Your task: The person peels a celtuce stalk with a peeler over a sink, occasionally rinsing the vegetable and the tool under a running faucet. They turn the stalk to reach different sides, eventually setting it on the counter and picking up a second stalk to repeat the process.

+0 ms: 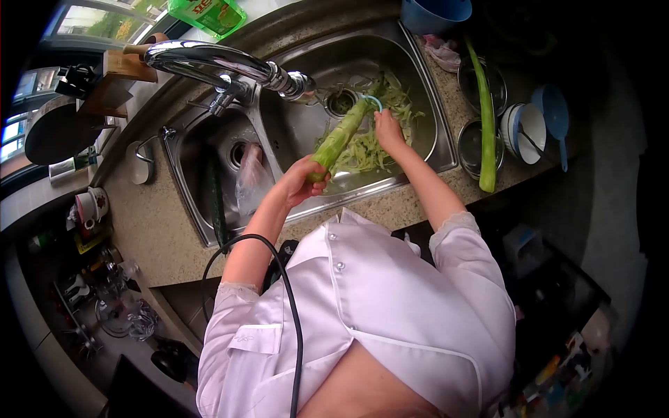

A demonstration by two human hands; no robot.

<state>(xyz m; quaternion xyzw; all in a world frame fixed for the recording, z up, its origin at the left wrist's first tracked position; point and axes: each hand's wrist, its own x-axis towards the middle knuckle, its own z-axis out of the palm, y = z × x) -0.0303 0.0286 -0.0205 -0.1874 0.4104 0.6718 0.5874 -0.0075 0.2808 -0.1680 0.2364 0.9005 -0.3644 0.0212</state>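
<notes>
My left hand (302, 182) is closed around the thick lower end of a long green celtuce stem (339, 141), which slants away over the right sink basin (418, 76). In my right hand (389, 132) is a peeler with a light blue head (373, 102), its blade end against the upper part of the stem; most of its handle is hidden by my fingers. Pale green peelings (366, 155) lie in the basin beneath and around the stem, near the drain (341, 103).
A chrome faucet (223, 57) arches over the sink. The left basin holds a cucumber (214, 198) and a plastic bag (252, 184). To the right, another long green stem (486, 118) rests across metal bowls, beside white bowls (533, 125) and a blue ladle (550, 111). A black cable (296, 320) crosses my front.
</notes>
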